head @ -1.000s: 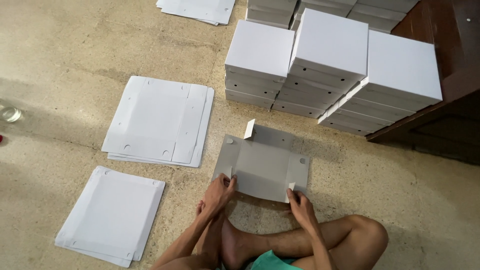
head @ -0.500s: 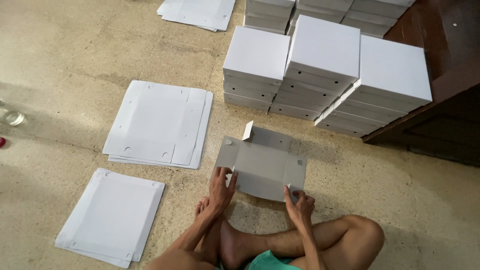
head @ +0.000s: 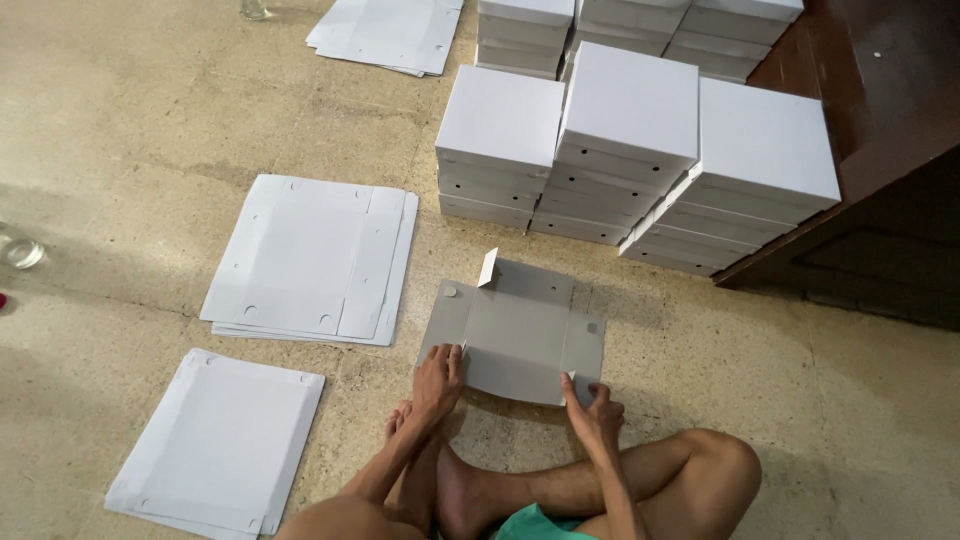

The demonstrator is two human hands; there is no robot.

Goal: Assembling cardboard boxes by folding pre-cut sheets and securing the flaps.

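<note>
Many finished boxes stand stacked beyond, flat sheets wait alongside, while left hand and right hand pinch the near flap of a half-folded grey sheet on the floor.

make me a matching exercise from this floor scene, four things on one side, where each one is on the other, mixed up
Things
1. grey box blank
2. stacked white boxes
3. glass
4. left hand

Places
A. at the far left edge of the floor
B. on the near left corner of the blank
C. flat on the floor just ahead of the crossed legs
D. piled beside the dark wooden furniture, beyond the blank

Pairs: 1-C, 2-D, 3-A, 4-B
</note>
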